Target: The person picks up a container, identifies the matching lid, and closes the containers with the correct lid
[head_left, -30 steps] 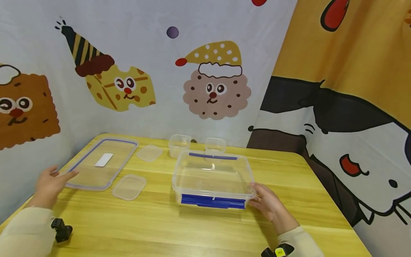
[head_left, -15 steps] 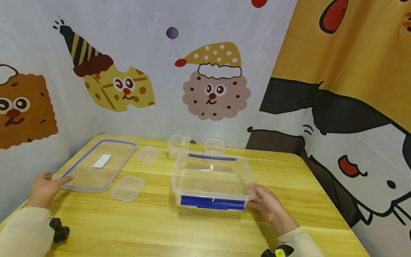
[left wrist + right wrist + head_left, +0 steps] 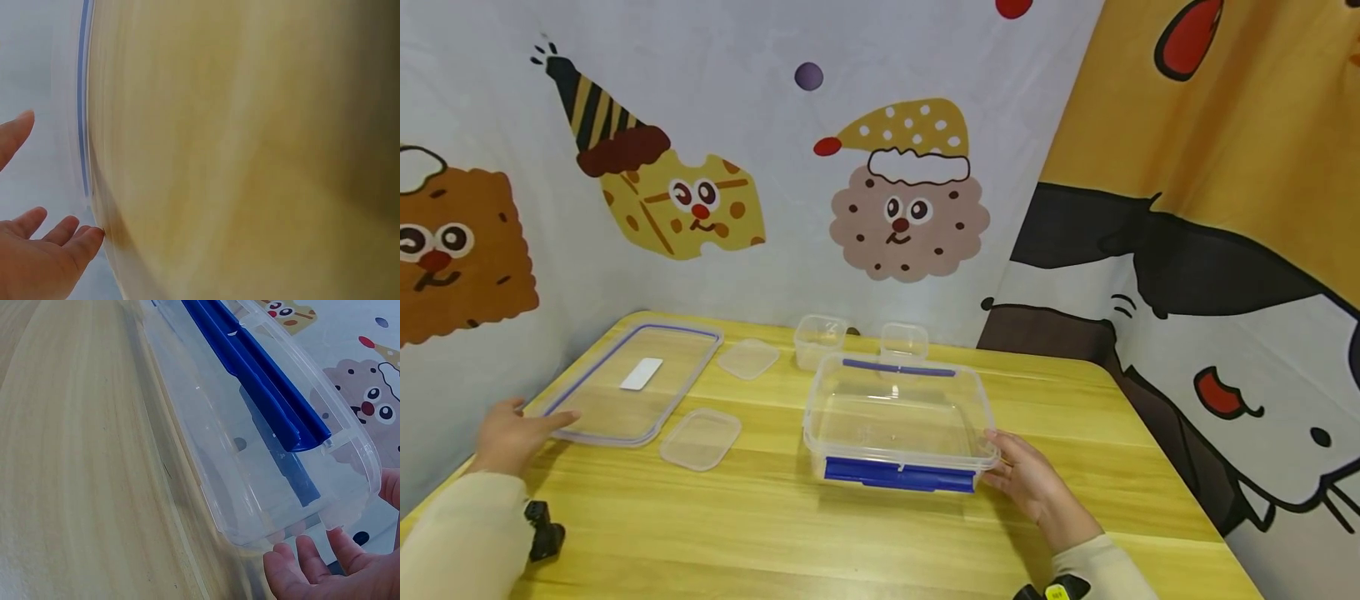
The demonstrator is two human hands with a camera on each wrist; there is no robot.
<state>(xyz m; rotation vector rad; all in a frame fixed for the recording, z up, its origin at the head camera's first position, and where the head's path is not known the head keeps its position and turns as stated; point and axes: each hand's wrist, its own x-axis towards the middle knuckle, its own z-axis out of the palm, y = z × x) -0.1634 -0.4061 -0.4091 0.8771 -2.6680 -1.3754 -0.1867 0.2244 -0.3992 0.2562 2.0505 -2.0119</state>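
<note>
A large clear plastic food container with blue clip latches stands uncovered near the table's middle. My right hand holds its right end, thumb at the rim and fingers against the side below. In the right wrist view the fingertips meet the container's lower corner. Over at the left, my left hand is at the near left corner of a big clear lid with a blue seal. Its thumb extends over the lid's edge; in the left wrist view the fingers are spread loosely, well apart from the thumb.
Two small clear tubs, a left one and a right one, stand behind the container. Two small clear lids, one far and one near, lie beside the big lid. A printed cloth borders the wooden table.
My left hand has shifted slightly left and toward me at the big lid's corner. The right hand and the container stay where they were.
</note>
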